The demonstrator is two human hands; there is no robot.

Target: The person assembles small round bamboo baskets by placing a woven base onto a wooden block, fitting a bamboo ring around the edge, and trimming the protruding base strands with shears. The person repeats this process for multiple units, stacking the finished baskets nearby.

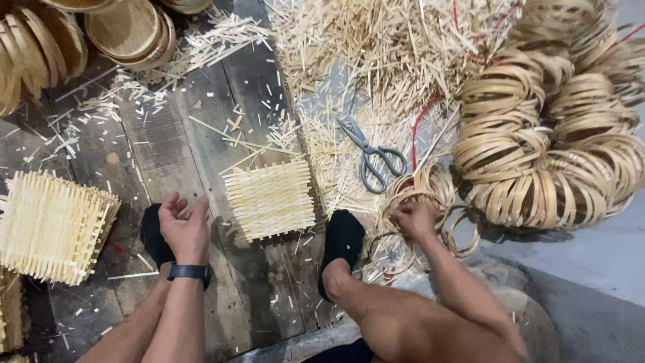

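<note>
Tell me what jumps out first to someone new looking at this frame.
The big heap of bamboo hoops at right and the spread of pale offcuts across the top. In the centre lies a square woven mat, with scissors beside it. The right hand grips a loose hoop; the left hand hovers open.

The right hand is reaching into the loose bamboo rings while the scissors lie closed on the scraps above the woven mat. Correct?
Not quite: the head view shows the scissors lying open, blades apart. The right hand does reach into the loose bamboo rings, right of the woven mat.
</note>
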